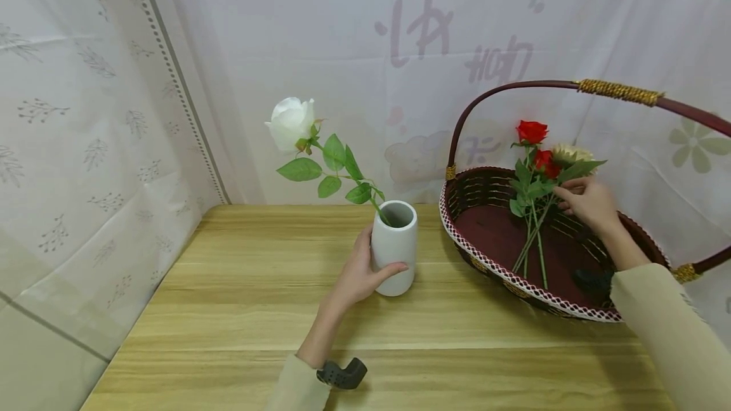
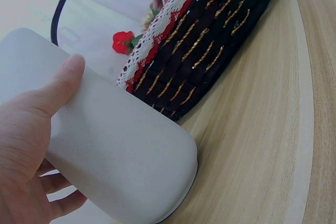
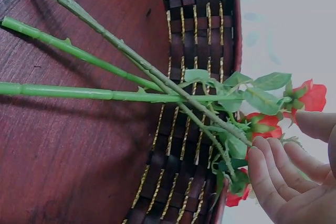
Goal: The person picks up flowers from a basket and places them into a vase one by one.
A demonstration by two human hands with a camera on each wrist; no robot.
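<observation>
My left hand (image 1: 358, 273) grips the side of a white vase (image 1: 394, 252) standing on the table; its thumb lies across the front in the left wrist view. One white rose (image 1: 291, 124) with green leaves leans out of the vase to the left. At the right, my right hand (image 1: 592, 205) is at the upper stems of several artificial flowers in the basket. Among them are red roses (image 1: 532, 132) and a pale cream flower (image 1: 573, 153). In the right wrist view the thumb and fingers are apart, with fingertips right at a green stem (image 3: 205, 113).
The dark woven basket (image 1: 516, 282) has a white and red lace rim and a tall arched handle (image 1: 514, 85) wrapped in gold. A dark object (image 1: 591, 281) lies inside it, by the right sleeve. Printed curtains (image 1: 274, 30) hang behind and left of the wooden table (image 1: 245, 309).
</observation>
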